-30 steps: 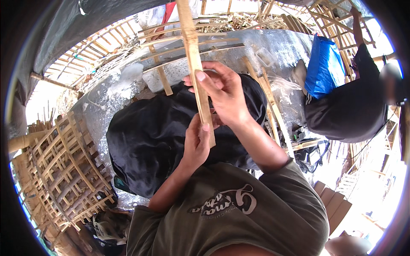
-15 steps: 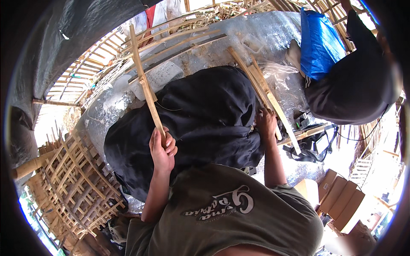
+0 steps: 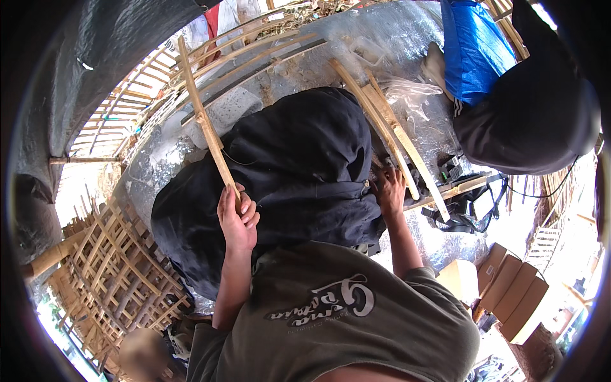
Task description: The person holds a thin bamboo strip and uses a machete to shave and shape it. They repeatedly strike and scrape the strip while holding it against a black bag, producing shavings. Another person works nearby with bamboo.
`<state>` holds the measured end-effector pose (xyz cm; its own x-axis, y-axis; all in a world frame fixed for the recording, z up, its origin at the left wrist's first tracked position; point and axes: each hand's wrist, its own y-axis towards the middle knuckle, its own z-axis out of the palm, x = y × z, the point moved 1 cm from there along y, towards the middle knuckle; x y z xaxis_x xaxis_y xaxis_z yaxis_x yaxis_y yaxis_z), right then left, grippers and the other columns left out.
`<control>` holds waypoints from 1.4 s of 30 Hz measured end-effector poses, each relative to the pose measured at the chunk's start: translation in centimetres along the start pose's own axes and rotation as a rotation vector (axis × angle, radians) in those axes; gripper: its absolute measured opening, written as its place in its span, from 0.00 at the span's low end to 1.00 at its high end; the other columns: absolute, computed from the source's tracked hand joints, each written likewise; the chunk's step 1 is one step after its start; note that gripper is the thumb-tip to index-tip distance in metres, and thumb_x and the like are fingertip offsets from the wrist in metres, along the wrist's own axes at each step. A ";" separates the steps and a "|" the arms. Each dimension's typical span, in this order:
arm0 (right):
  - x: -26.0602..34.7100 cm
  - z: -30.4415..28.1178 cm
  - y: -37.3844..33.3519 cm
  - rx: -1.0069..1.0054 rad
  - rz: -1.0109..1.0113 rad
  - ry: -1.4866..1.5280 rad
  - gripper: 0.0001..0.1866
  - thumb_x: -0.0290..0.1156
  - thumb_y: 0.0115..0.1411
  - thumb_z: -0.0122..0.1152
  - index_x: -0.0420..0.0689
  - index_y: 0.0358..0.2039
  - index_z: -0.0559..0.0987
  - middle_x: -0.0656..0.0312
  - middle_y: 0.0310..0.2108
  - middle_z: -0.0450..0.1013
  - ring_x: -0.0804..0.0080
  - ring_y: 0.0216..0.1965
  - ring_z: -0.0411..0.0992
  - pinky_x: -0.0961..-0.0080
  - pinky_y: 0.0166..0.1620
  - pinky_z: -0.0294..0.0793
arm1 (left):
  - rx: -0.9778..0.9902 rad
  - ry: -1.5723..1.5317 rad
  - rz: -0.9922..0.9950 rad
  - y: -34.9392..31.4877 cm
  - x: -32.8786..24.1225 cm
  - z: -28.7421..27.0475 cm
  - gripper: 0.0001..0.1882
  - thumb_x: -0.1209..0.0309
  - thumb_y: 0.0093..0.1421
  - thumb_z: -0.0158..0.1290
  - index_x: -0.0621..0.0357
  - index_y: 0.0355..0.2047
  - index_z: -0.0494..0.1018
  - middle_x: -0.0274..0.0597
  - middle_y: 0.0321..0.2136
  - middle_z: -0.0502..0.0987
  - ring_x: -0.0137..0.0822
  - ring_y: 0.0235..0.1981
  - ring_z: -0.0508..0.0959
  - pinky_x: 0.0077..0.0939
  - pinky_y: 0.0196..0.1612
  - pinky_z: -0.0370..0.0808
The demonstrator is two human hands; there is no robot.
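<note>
My left hand (image 3: 238, 218) is closed around the lower end of a bamboo strip (image 3: 202, 120). The strip slants up and to the left, with a node partway along and a thin splinter hanging off it. My right hand (image 3: 389, 190) reaches down beside my black-clad knee, fingers apart. A small dark thing lies by its fingertips, too unclear to name. Just right of that hand, two more bamboo strips (image 3: 407, 148) lean side by side, and the right hand does not appear to grip them.
A person in black (image 3: 528, 118) sits at the right beside a blue bag (image 3: 474, 54). Black straps (image 3: 468, 210) lie on the silvery floor sheet (image 3: 394, 32). Woven bamboo lattice (image 3: 121, 274) stands at lower left, brown cardboard (image 3: 509, 286) at lower right. Long strips (image 3: 267, 63) lie ahead.
My right hand has shifted slightly left, away from the leaning strips, and its fingers have spread. The left hand keeps its hold on the bamboo strip. The view has tilted a little.
</note>
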<state>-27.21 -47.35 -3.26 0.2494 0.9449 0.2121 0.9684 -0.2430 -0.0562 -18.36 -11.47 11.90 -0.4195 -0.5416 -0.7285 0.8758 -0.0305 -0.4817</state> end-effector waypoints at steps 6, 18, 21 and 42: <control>0.0 0.9 0.0 -0.051 0.132 -0.046 0.26 0.43 0.57 0.68 0.51 0.54 0.77 0.59 0.52 0.71 0.59 0.56 0.68 0.56 0.56 0.65 | -0.025 0.009 0.031 0.0 -0.1 -0.3 0.10 0.62 0.74 0.45 0.55 0.42 0.69 0.26 0.18 0.62 0.16 0.12 0.55 0.11 0.13 0.52; -0.7 0.4 2.8 0.068 0.213 -0.464 0.18 0.38 0.59 0.60 0.48 0.49 0.78 0.61 0.45 0.78 0.58 0.55 0.68 0.51 0.53 0.61 | -0.039 -0.007 -0.022 -0.6 0.0 -1.3 0.09 0.63 0.75 0.44 0.53 0.41 0.68 0.26 0.18 0.61 0.15 0.12 0.55 0.11 0.13 0.52; -2.7 0.8 3.4 0.108 0.159 -0.419 0.12 0.42 0.57 0.62 0.47 0.34 0.80 0.58 0.41 0.79 0.57 0.54 0.69 0.52 0.52 0.61 | 0.002 0.006 -0.010 -0.3 0.1 -1.7 0.11 0.60 0.74 0.44 0.52 0.40 0.71 0.24 0.17 0.61 0.15 0.12 0.55 0.10 0.13 0.50; 0.1 -7.4 6.0 0.355 0.256 0.275 0.26 0.47 0.57 0.69 0.39 0.48 0.79 0.43 0.44 0.80 0.44 0.46 0.79 0.56 0.48 0.77 | 0.240 -0.191 -0.262 0.8 -4.6 -3.2 0.13 0.54 0.76 0.40 0.46 0.48 0.68 0.25 0.17 0.57 0.17 0.15 0.56 0.12 0.14 0.53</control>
<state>-21.38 -50.32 3.64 0.5158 0.7608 0.3939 0.8279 -0.3243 -0.4577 -16.51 -6.30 13.36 -0.6039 -0.6351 -0.4817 0.7854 -0.3711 -0.4954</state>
